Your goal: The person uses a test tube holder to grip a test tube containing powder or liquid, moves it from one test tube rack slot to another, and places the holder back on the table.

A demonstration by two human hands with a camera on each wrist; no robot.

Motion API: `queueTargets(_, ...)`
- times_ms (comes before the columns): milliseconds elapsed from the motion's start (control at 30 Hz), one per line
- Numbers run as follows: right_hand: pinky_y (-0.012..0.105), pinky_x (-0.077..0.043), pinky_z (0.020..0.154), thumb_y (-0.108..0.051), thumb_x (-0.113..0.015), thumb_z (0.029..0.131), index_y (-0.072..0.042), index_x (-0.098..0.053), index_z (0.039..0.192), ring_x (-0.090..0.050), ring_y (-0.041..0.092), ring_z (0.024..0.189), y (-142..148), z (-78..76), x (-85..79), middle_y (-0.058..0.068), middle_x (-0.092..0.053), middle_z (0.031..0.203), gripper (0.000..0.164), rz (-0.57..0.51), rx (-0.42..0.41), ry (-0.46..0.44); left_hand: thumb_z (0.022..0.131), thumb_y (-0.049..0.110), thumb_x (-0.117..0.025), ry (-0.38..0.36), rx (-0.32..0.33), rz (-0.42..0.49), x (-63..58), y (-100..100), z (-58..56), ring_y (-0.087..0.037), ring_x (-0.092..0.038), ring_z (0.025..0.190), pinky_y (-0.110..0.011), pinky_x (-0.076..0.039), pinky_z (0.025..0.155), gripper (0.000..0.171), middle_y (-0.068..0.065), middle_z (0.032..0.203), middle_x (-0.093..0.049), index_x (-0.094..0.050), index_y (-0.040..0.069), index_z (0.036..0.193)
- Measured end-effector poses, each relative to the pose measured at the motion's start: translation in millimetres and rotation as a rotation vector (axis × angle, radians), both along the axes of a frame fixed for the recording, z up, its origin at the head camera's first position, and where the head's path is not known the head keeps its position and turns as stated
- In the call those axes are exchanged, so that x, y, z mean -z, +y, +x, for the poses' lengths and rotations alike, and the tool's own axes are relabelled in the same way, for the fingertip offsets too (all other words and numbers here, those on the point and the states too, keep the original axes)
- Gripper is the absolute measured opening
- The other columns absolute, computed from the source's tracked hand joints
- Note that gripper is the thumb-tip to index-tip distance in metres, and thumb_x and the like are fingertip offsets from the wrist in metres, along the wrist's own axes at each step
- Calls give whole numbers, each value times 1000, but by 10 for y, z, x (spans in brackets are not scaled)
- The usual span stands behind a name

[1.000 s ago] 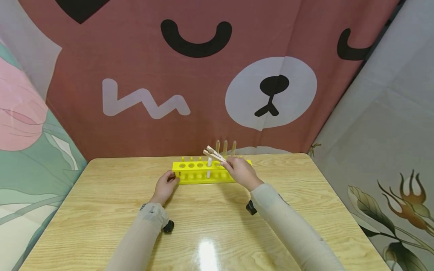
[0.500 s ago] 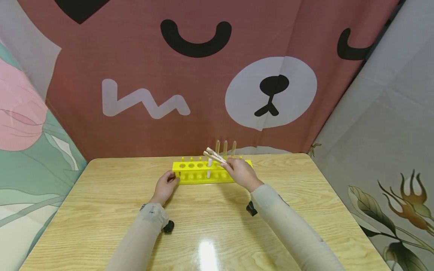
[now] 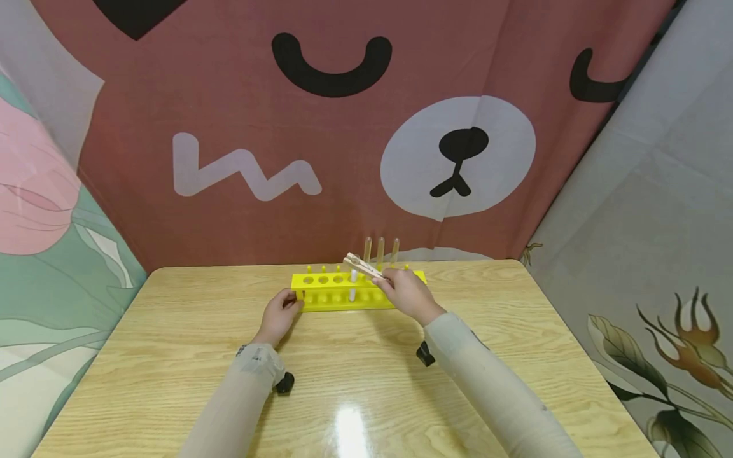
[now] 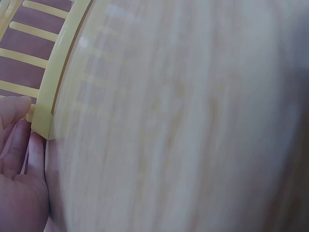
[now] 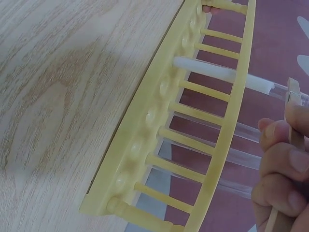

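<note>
So the right hand [image 3: 409, 296] has its thumb and curled fingers pinching a wooden clip [image 3: 366, 268], two slim pale sticks, smooth and straight-edged, like a long clothes peg. Its tips are shut together at the clear, see-through top of a tube [image 3: 352, 295]. That tube is skinny and round, white most of the way up, standing upright in the fourth hole from the left of a yellow rack [image 3: 328, 285]. The rack looks like shiny plastic: a top bar with round holes, a base with matching cups, a row of thin pegs at the back. Left hand [image 3: 279, 316] is pinching the rack's left end between thumb and fingers. Three clear tubes [image 3: 381, 249] sit over the back pegs, closed ends up. All of it's on a glossy worktop [image 3: 343, 366] with streaky wood grain, and behind hangs a creased reddish curtain [image 3: 229, 95] with a cartoon bear print. Compared with half a second ago, the clip's tips were spread apart and now they've come together; rack, tubes and left hand look unmoved.
</note>
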State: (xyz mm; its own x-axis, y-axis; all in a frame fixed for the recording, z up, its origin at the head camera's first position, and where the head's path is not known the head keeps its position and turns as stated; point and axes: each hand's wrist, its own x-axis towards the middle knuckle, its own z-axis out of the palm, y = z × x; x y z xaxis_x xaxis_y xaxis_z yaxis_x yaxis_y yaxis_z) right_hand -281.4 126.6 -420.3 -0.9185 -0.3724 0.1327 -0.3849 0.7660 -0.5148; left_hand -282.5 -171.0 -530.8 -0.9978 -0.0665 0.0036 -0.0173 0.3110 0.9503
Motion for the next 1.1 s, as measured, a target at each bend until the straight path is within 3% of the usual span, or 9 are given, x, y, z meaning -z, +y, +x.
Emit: queueTargets(1100, 26, -27, 47, -33, -53, 107, -6, -61, 90, -26, 12, 45, -18, 35, -11, -2, -34, 55, 32, 6, 24, -30, 101, 6, -58, -10, 2, -8, 9, -5, -8, -37, -51, 130, -50, -43, 111, 31, -25, 133, -57, -58, -4, 131)
